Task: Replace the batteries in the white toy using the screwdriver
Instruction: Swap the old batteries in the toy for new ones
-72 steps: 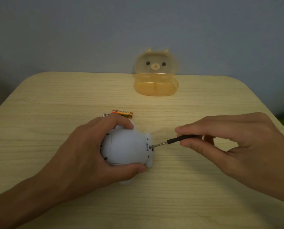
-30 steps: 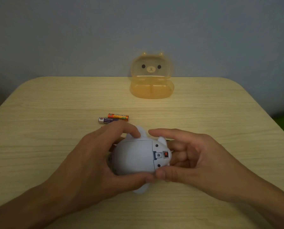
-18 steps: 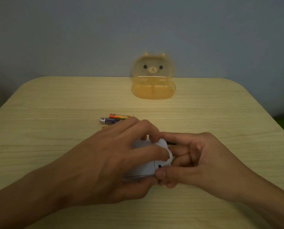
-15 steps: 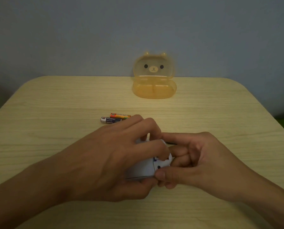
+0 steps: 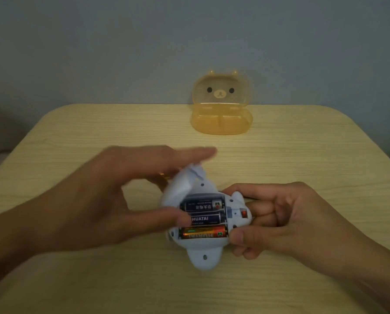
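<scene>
Writing: "HUATAI" reads on the middle dark battery; the orange battery below carries the same word upside down; top dark battery has small unreadable script.
Left hand: blurred, fingers spread, lifting the white battery cover.
Right hand: clasps the white toy at its switch end.
Toy: underside up, compartment open, above the wooden table.
Behind: orange bear-face box, lid up.

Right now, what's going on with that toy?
Left hand lifting cover off. Right hand gripping white toy. Three batteries exposed. Nothing blocking.
</scene>
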Available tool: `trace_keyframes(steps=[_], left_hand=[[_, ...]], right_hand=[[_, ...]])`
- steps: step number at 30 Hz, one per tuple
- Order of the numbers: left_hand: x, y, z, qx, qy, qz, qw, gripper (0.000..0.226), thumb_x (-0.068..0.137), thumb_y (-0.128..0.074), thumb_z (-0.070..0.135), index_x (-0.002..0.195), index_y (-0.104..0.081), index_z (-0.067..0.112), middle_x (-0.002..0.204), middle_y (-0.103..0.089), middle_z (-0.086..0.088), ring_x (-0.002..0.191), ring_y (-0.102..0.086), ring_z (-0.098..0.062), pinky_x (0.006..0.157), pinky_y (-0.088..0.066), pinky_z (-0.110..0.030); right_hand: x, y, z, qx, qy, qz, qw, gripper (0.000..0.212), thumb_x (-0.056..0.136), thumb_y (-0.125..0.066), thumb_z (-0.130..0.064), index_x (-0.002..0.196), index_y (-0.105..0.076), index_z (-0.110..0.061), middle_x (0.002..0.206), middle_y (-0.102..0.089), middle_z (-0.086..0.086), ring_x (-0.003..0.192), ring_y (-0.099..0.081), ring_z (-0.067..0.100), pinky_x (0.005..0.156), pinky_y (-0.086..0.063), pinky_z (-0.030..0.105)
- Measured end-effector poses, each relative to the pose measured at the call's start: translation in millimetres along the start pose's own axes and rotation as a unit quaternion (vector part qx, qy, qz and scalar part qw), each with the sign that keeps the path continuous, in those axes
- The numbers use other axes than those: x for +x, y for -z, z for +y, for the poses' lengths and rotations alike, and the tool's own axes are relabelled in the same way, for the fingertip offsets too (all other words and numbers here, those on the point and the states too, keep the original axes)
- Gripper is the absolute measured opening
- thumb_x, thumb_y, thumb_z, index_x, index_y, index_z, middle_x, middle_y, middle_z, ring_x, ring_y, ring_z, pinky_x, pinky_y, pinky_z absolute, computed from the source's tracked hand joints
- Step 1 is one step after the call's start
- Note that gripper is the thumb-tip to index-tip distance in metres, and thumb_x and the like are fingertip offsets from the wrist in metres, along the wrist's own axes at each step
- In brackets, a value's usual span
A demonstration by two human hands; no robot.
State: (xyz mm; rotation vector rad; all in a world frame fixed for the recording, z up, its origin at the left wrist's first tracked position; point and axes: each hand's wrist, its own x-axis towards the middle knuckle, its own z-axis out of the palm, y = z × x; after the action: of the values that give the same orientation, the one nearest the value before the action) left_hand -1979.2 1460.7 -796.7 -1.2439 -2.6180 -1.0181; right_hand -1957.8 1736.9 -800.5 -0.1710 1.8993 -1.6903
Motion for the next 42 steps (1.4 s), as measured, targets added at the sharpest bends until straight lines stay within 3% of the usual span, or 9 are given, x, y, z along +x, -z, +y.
trace_keyframes(steps=[3,6,10,15,19,22,27,35,42], left_hand=[[-17,23,-19,0.050,0.066,0.002,0.997,0.076,0.075,-0.080,0.064,0.143,-0.053,0.047,0.126,-0.068,0.030,0.105,-0.071,0.001,0.085,-0.056,-0.019],[-37,30,-37,0.131,0.106,-0.054,0.984,0.070,0.072,-0.072,0.077,0.137,-0.054,0.056,0.125,-0.061,0.038,0.099,-0.061,0.017,0.080,-0.047,-0.011],[-53,21,-48,0.107,0.122,-0.108,0.981,0.070,0.074,-0.072,0.080,0.136,-0.057,0.052,0.130,-0.059,0.035,0.114,-0.061,0.009,0.086,-0.047,-0.010],[-53,21,-48,0.109,0.114,-0.087,0.984,0.072,0.073,-0.072,0.082,0.137,-0.056,0.054,0.132,-0.056,0.034,0.122,-0.058,0.005,0.093,-0.042,-0.007],[-26,20,-16,0.095,0.055,-0.031,0.993,0.058,0.081,-0.074,0.072,0.130,-0.063,0.043,0.125,-0.063,0.021,0.115,-0.064,-0.012,0.086,-0.050,-0.026],[0,5,8,0.099,0.001,-0.044,0.994,0.053,0.083,-0.076,0.066,0.125,-0.068,0.033,0.122,-0.060,0.013,0.113,-0.062,-0.014,0.087,-0.053,-0.032],[21,-19,11,0.154,-0.023,-0.096,0.983,0.047,0.086,-0.069,0.071,0.120,-0.069,0.038,0.120,-0.053,0.013,0.101,-0.053,-0.007,0.078,-0.051,-0.029],[25,-26,1,0.145,-0.045,-0.097,0.984,0.043,0.087,-0.067,0.069,0.113,-0.064,0.034,0.116,-0.052,0.012,0.094,-0.054,-0.010,0.071,-0.051,-0.031],[25,-22,-5,0.080,-0.076,-0.054,0.992,0.011,0.098,-0.069,0.027,0.100,-0.060,0.022,0.104,-0.064,0.007,0.091,-0.061,-0.016,0.071,-0.053,-0.036]], right_hand=[[1,0,2,0.010,0.004,0.008,1.000,0.047,0.066,-0.082,-0.007,0.109,-0.078,-0.024,0.095,-0.084,0.016,0.070,-0.080,0.026,0.061,-0.064,0.027],[2,0,3,0.011,0.008,0.007,1.000,0.048,0.065,-0.083,-0.007,0.109,-0.078,-0.027,0.095,-0.084,0.015,0.069,-0.080,0.026,0.060,-0.063,0.027],[2,0,2,0.015,0.011,0.006,1.000,0.050,0.062,-0.083,-0.008,0.108,-0.078,-0.026,0.093,-0.084,0.017,0.067,-0.079,0.026,0.059,-0.064,0.027],[1,-1,0,0.004,0.010,0.003,1.000,0.049,0.063,-0.083,-0.009,0.110,-0.078,-0.023,0.092,-0.083,0.018,0.067,-0.079,0.025,0.059,-0.063,0.027],[1,-2,0,-0.015,0.006,0.018,1.000,0.058,0.065,-0.082,-0.009,0.121,-0.072,-0.020,0.092,-0.084,0.016,0.067,-0.079,0.025,0.060,-0.063,0.027],[1,-2,-1,-0.019,0.002,0.019,1.000,0.062,0.066,-0.081,-0.008,0.126,-0.068,-0.019,0.093,-0.084,0.016,0.068,-0.079,0.026,0.060,-0.063,0.027],[1,-3,-3,-0.029,-0.003,0.005,1.000,0.058,0.071,-0.080,-0.007,0.126,-0.069,-0.021,0.098,-0.084,0.013,0.072,-0.079,0.026,0.063,-0.063,0.028],[2,-1,-4,-0.015,0.003,-0.010,1.000,0.046,0.075,-0.080,-0.004,0.118,-0.075,-0.021,0.099,-0.083,0.015,0.072,-0.079,0.023,0.063,-0.063,0.026],[6,-3,-4,-0.013,-0.002,-0.015,1.000,0.045,0.072,-0.082,-0.005,0.114,-0.077,-0.018,0.096,-0.084,0.014,0.070,-0.079,0.021,0.062,-0.062,0.025]])
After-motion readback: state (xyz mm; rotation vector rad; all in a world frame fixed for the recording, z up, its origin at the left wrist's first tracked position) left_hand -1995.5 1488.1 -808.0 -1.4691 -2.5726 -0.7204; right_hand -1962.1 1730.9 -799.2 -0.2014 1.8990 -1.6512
